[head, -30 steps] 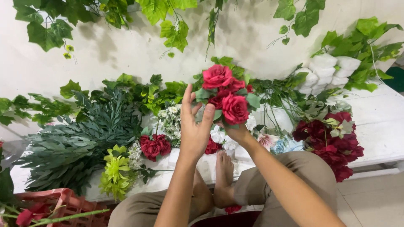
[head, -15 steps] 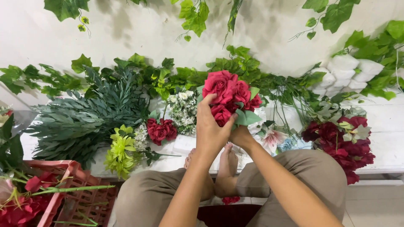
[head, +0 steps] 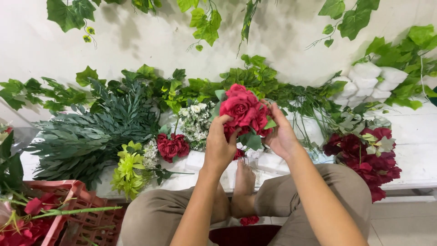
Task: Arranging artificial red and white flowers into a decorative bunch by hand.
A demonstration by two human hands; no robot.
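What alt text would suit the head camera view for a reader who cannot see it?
Both hands, left hand and right hand, hold a bunch of red fabric roses over a white ledge. Dark green fern fronds and a lime green flower lie left.

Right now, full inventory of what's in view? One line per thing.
rose bunch: one, red, held in both hands at centre
small rose cluster: one, dark red, on the white ledge left of the hands
white blossom spray: one, white-green, behind the cluster
chartreuse flowers: one bunch, yellow-green, ledge front left
fern-like foliage: one pile, dark green, left
dark red bouquet: one, right ledge
white flowers: one cluster, upper right
crate: one, red, bottom left
ivy vines: several, green, on wall
left hand: grips bunch
right hand: cups bunch
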